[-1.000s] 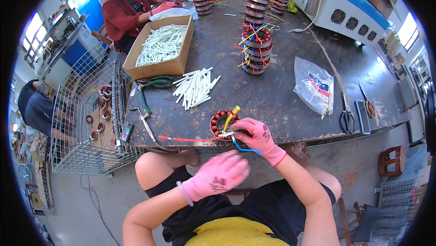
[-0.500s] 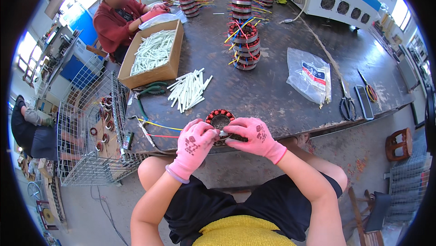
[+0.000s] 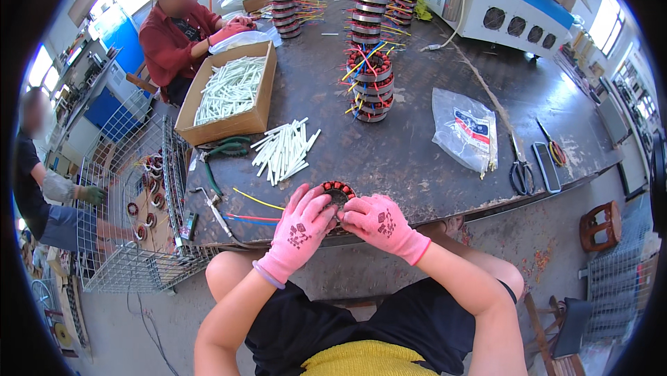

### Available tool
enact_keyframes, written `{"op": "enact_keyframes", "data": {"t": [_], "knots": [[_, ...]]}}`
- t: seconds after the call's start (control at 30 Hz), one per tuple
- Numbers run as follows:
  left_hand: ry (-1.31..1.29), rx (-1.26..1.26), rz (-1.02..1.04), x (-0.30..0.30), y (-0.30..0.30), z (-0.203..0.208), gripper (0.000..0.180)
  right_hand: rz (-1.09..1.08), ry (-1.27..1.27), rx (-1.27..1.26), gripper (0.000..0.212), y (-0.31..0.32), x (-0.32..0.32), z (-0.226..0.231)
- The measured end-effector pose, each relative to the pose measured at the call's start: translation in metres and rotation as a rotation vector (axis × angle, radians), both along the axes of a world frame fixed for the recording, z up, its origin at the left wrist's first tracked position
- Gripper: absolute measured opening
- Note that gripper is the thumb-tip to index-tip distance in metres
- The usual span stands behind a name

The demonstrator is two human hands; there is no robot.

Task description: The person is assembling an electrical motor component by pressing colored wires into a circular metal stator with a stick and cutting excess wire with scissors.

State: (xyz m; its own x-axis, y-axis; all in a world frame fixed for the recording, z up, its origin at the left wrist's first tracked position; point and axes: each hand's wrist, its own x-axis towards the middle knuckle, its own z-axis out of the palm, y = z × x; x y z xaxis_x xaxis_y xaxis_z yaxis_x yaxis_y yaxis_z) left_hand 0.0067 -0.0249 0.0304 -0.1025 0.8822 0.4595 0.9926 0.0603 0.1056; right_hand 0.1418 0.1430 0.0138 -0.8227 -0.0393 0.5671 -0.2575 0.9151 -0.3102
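Fingers, head view: L hand (image 3: 300, 231) + R hand (image 3: 382, 223) meet at wound ring's (image 3: 338, 186) near side; tips hidden, grip can't tell. Ring on surface (image 3: 396, 161); leads (image 3: 258, 200) left of it. Step: prob. lead handling; next calls for steady ring.

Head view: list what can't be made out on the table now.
All in the head view:
Ring, most of its near side: behind the left hand and right hand.
Wires, right ends: covered by the left hand.
Anything inside either grip: hidden by the hands.
Box, floor: under tubes.
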Motion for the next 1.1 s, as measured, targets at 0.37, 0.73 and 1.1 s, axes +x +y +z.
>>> {"op": "enact_keyframes", "data": {"t": [0.37,0.73,1.1], "knots": [[-0.050,0.191,-0.075,-0.007,0.008,-0.028,0.024,-0.471,0.190,-0.408,0.083,0.033,0.151,0.062],[-0.058,0.215,-0.115,-0.007,0.012,-0.026,0.025,-0.956,0.399,-0.183,0.050,0.091,0.275,0.004],[-0.095,0.224,-0.091,0.001,0.018,-0.024,0.025,-1.039,0.041,-0.180,0.025,0.120,0.223,-0.004]]}}
